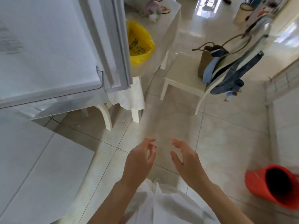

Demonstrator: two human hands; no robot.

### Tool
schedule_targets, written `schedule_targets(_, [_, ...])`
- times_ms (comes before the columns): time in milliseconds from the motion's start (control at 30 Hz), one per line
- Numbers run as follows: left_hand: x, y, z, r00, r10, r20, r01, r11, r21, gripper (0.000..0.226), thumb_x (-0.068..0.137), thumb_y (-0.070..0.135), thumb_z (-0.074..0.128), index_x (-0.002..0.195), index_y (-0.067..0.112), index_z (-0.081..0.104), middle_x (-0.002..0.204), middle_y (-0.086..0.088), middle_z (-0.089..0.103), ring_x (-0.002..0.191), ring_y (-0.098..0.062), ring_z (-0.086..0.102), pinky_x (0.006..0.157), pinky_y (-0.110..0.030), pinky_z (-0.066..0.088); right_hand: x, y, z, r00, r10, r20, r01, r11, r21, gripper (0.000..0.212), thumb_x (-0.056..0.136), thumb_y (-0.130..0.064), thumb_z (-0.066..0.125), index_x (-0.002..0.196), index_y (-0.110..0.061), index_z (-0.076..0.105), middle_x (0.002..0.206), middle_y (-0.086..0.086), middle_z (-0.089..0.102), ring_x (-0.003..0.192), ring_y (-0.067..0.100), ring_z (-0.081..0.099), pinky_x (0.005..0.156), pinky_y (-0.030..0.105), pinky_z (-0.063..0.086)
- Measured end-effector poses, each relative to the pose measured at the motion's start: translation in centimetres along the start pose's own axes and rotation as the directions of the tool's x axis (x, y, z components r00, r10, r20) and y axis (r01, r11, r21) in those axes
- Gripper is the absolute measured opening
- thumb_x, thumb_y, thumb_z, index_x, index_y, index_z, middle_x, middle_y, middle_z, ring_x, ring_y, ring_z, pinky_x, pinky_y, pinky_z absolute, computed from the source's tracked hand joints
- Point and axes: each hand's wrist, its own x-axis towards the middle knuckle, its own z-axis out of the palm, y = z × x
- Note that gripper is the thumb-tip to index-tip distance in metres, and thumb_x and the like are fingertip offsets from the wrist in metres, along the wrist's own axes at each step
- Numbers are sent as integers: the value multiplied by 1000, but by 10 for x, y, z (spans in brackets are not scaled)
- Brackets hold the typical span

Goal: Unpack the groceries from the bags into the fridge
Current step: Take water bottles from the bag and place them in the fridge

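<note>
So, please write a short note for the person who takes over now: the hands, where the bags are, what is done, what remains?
Left hand: open, holds nothing, over the floor.
Right hand: open, holds nothing.
Fridge door: open, at the left.
Yellow bag: on the table, behind the door's edge.
Brown bag: on the chair.
Done: cannot tell; the fridge's inside is out of view.
Left: probably fetch the next item from a bag.

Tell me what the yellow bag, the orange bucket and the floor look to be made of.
Yellow bag: thin plastic film, glossy, going by its crinkles and translucent edge. Orange bucket: likely moulded plastic, smooth and matte, with an even colour and a thick rim. Floor: glazed ceramic or stone tile, judging by the grout lines and window reflections.
</note>
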Motion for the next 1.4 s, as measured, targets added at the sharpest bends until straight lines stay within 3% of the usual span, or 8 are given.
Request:
schedule_targets(267, [80, 28, 38, 995, 13, 103, -21, 997, 79, 27, 91, 20, 59, 117, 27, 56, 93, 15, 70, 82, -3, 65, 79, -31, 55, 58, 49, -38, 987, 162, -11, -161, 984, 70, 40, 92, -20, 58, 131, -13, 50, 118, 0, 62, 106, 11, 60, 92, 32, 53])
schedule_targets(400, [134, 32, 51, 995, 7, 101, -15, 996, 85, 29, 90, 19, 59, 117, 28, 55, 91, 15, 69, 81, -3, 65, 78, -33, 56, 111, 62, -51, 988, 157, 6, -157, 985, 64, 42, 93, -21, 57, 133, -12, 49, 122, 2, 61, 111, 16, 59, 95, 33, 50])
schedule_targets(567, [221, 38, 62, 999, -2, 38, -1, 996, 86, 29, 88, 15, 58, 115, 26, 56, 89, 15, 69, 80, -3, 65, 77, -31, 56, 204, 71, -73, 997, 62, 51, -61, 998, -33, 43, 96, -21, 53, 137, -13, 43, 126, 1, 58, 115, 15, 57, 94, 20, 40])
schedule_targets(833, [358, 48, 52, 991, -62, -120, 74, 992, 101, 25, 90, 13, 59, 114, 20, 58, 98, 11, 69, 91, -4, 62, 76, -15, 46, 371, 53, -98, 976, -135, 171, 147, 987, -60, 44, 96, -21, 51, 138, -9, 41, 130, 4, 55, 121, 16, 52, 98, 21, 38])
schedule_targets(967, [406, 45, 46, 970, -158, -185, 175, 981, 78, 24, 91, 14, 58, 115, 18, 58, 101, 7, 68, 94, -10, 63, 79, -19, 46, 440, 42, -100, 952, -221, 214, 242, 967, -79, 43, 97, -23, 51, 137, -9, 42, 131, 6, 54, 121, 17, 53, 97, 19, 36])
schedule_targets(1100, [444, 33, 41, 927, -290, -237, 308, 950, 45, 26, 92, 17, 56, 118, 20, 54, 107, 4, 67, 100, -14, 62, 81, -29, 52, 503, 33, -96, 908, -296, 297, 328, 942, -64, 45, 97, -25, 50, 139, -11, 41, 134, 5, 53, 123, 17, 51, 99, 23, 37])
schedule_targets(1267, [494, 20, 38, 847, -459, -268, 478, 878, 10, 31, 94, 16, 48, 124, 23, 50, 120, 3, 61, 106, -10, 51, 81, -25, 41, 590, 26, -88, 822, -390, 414, 448, 893, -48, 44, 97, -24, 50, 138, -9, 41, 134, 7, 52, 121, 19, 52, 100, 27, 39])
schedule_targets(1400, [543, 11, 33, 818, -444, -365, 515, 848, 122, 37, 90, 10, 50, 127, 13, 53, 129, -4, 55, 122, -17, 41, 96, -28, 40, 665, 18, -86, 726, -487, 485, 561, 828, -8, 42, 97, -23, 50, 136, -8, 41, 135, 8, 49, 120, 23, 51, 99, 31, 42])
